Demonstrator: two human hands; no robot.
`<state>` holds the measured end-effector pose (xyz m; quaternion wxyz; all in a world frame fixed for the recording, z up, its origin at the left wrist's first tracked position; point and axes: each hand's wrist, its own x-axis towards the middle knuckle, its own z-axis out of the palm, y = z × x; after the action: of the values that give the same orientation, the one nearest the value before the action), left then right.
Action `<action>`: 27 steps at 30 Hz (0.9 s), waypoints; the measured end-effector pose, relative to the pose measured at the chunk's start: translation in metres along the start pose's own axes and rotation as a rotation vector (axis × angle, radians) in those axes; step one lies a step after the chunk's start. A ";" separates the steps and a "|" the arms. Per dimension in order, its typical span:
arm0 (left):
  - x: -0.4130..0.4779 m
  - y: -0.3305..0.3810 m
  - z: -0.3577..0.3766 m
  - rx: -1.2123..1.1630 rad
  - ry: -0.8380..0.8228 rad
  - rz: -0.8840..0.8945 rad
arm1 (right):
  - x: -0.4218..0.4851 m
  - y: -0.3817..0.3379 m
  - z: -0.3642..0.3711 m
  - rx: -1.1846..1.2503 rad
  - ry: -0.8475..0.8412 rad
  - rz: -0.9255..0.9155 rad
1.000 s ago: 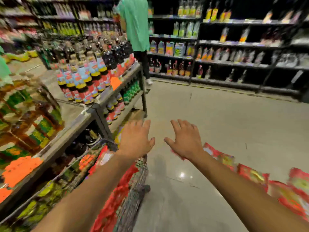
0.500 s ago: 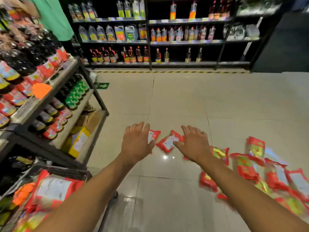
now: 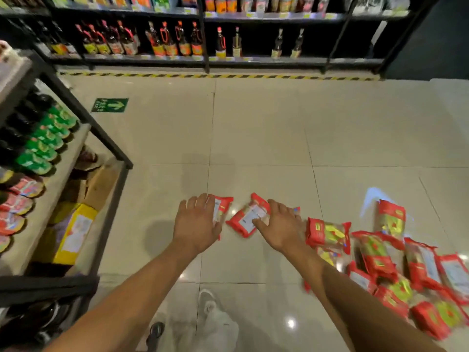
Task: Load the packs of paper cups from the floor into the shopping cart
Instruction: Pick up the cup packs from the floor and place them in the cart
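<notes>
Red packs of paper cups lie on the pale tiled floor. One pack [image 3: 223,208] is half hidden under my left hand [image 3: 196,223], which hovers over it with fingers spread. A second pack [image 3: 245,219] lies just left of my right hand [image 3: 280,226], whose open fingers reach over its right end. A heap of several more packs [image 3: 385,262] spreads along the floor at the right, under and beside my right forearm. Neither hand holds anything. The shopping cart is out of view, apart from a dark wheel [image 3: 156,330] at the bottom edge.
A black shelf unit [image 3: 106,144] with bottles and a yellow box [image 3: 69,233] stands at the left. A wall of shelves with bottles [image 3: 177,44] runs along the back behind a striped floor line. My white shoe [image 3: 209,304] is below the hands.
The view has swung right and down from the cart toward the floor. Both open hands have come down over the two nearest packs. The cart and the person in green have left the view.
</notes>
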<state>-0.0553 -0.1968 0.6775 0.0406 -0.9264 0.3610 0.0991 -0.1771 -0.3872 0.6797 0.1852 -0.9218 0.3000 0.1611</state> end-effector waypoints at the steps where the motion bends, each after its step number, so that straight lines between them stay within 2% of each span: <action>1: 0.023 -0.007 0.015 -0.001 -0.005 0.009 | 0.024 0.001 0.010 -0.021 -0.012 0.010; 6: 0.121 -0.032 0.123 0.002 -0.098 0.005 | 0.131 0.019 0.097 -0.038 -0.116 0.103; 13: 0.243 -0.054 0.336 -0.003 -0.220 -0.078 | 0.306 0.080 0.284 0.038 -0.223 0.167; 16: 0.297 -0.059 0.434 0.071 -0.301 -0.090 | 0.375 0.116 0.373 0.176 -0.292 0.259; 18: 0.329 -0.064 0.490 0.037 -0.339 -0.126 | 0.415 0.144 0.429 0.339 -0.290 0.360; 20: 0.356 -0.071 0.541 -0.132 -0.377 -0.248 | 0.444 0.166 0.473 0.538 -0.258 0.497; 23: 0.381 -0.098 0.616 -0.567 -0.404 -0.527 | 0.471 0.193 0.529 0.796 -0.176 0.685; 25: 0.388 -0.117 0.650 -0.852 -0.418 -0.636 | 0.483 0.204 0.553 0.895 -0.130 0.705; 27: 0.393 -0.128 0.665 -0.998 -0.467 -0.650 | 0.491 0.208 0.565 1.004 -0.097 0.678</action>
<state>0.2118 -0.2642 -0.0559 -0.2901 -0.8500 -0.0464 0.4373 -0.0322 -0.5379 -0.0681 0.5492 -0.5665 0.6075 0.0919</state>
